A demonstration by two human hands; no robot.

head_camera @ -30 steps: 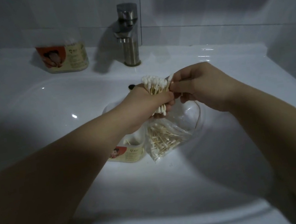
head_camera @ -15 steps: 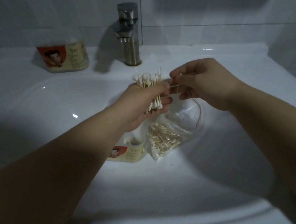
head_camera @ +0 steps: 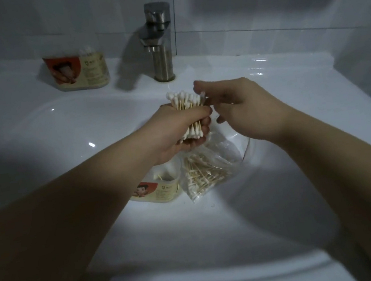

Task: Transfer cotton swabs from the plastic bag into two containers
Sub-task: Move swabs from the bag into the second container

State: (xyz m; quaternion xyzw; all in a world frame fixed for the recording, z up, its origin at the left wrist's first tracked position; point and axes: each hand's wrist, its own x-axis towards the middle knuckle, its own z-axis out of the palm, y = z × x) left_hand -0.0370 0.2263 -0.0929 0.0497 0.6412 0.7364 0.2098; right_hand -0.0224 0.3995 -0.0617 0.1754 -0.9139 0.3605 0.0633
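Cotton swabs (head_camera: 199, 175) lie loose in the clear plastic bag (head_camera: 223, 156) on the floor of the white sink (head_camera: 198, 280). Just left of the bag, touching it, stands 1 open container (head_camera: 160, 190) with an orange and cream label, a few sticks showing inside, partly hidden by the left forearm. Above both, the left hand (head_camera: 176, 132) is clenched round a thick bundle (head_camera: 187, 104) of swabs, white tips sticking out above and below the fist. The right hand (head_camera: 241, 107) sits at the bundle's right side, fingers curled and fingertips at the upper tips; whether it pinches a swab I cannot tell. Farther back, a 2nd container (head_camera: 81, 71) stands on the ledge left of the metal faucet (head_camera: 159, 42), white tips at its top.
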